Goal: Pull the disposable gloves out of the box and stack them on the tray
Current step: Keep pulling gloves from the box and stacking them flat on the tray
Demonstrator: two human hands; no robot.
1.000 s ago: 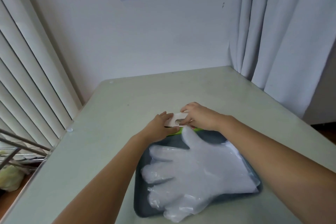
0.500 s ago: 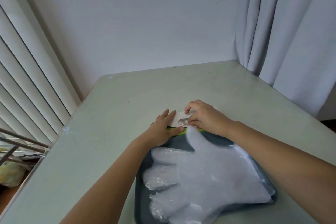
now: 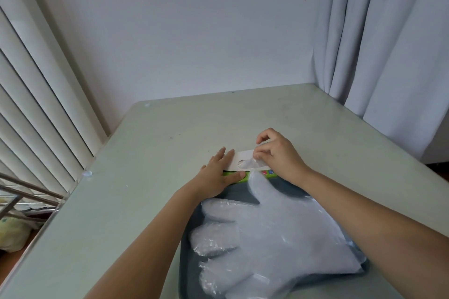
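Note:
A flat glove box (image 3: 239, 160), white on top with a green front edge, lies on the table just beyond the dark grey tray (image 3: 239, 195). My left hand (image 3: 217, 175) lies flat on the box's left end, fingers straight, thumb against the green edge. My right hand (image 3: 275, 154) pinches a clear plastic glove (image 3: 247, 164) that pokes out of the box's oval opening. A stack of clear gloves (image 3: 267, 233) is spread over the tray, fingers pointing left, one thumb reaching up to the box.
The pale green table (image 3: 170, 143) stands in a corner, white wall behind. Vertical blinds (image 3: 41, 116) hang at the left, a white curtain (image 3: 388, 43) at the right. Metal bars and a yellowish bag (image 3: 11, 233) sit below the table's left edge.
My right hand has lifted slightly and drawn a bit of clear glove out through the box opening. My left hand's fingers have straightened flat on the box. The camera has tilted up.

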